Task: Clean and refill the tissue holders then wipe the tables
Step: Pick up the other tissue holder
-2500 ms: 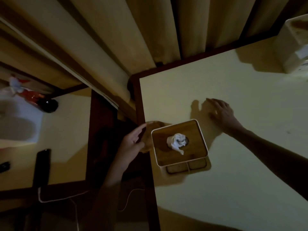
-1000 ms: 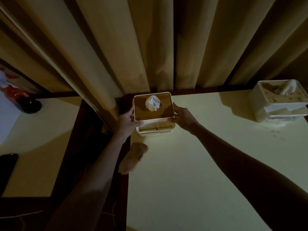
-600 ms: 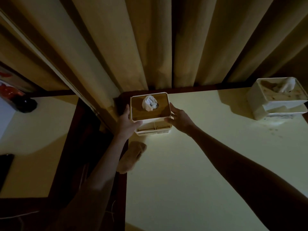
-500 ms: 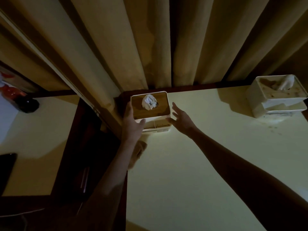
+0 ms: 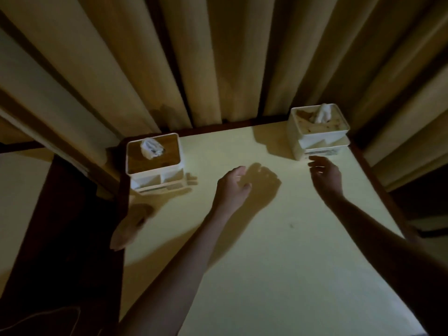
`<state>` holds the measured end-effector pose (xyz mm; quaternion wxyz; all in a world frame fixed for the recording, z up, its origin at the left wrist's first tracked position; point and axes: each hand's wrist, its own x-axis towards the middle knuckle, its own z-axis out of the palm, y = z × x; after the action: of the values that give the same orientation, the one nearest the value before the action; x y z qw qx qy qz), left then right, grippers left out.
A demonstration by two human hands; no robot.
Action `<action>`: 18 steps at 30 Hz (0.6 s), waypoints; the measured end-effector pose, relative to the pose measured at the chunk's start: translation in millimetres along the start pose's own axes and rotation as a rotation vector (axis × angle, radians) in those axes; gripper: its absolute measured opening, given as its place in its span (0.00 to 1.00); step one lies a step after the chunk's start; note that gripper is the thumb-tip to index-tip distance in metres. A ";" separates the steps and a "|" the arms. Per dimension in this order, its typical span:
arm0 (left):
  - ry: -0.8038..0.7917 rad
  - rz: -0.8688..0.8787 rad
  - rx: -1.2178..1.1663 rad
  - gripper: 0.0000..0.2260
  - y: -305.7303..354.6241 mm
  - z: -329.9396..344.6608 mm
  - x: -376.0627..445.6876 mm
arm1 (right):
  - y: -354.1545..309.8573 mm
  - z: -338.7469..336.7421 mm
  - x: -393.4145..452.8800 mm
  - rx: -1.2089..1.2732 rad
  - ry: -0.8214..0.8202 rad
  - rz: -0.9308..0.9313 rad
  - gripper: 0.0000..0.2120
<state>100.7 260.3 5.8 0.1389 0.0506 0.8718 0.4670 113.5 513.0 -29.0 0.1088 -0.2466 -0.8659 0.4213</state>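
A white tissue holder with a wooden lid (image 5: 155, 163) stands in the far left corner of the pale table (image 5: 254, 251), a white tissue poking out of its top. A second white tissue holder (image 5: 317, 132) with a lighter lid sits in the far right corner. My left hand (image 5: 232, 185) hovers over the middle of the table, fingers loosely apart and empty. My right hand (image 5: 324, 175) is open just in front of the right holder, not touching it. A tan cloth (image 5: 131, 226) lies over the table's left edge.
Beige curtains (image 5: 218, 57) hang right behind the table's far edge. A dark wooden frame borders the table, with a dark gap (image 5: 63, 226) on the left and another pale table (image 5: 17, 202) beyond it.
Both hands let go of the left holder, now standing in the far left corner. They moved right; the right hand now reaches near the right holder. The view shifted right.
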 end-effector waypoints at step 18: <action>0.117 -0.300 -0.095 0.37 112.1 150.5 164.0 | 100.0 -76.6 214.1 0.199 -0.448 -0.003 0.39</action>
<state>-17.2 479.1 -12.4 0.1585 -0.1142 0.8531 0.4837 -5.6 728.2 -63.8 -0.0616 -0.1336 -0.8230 0.5486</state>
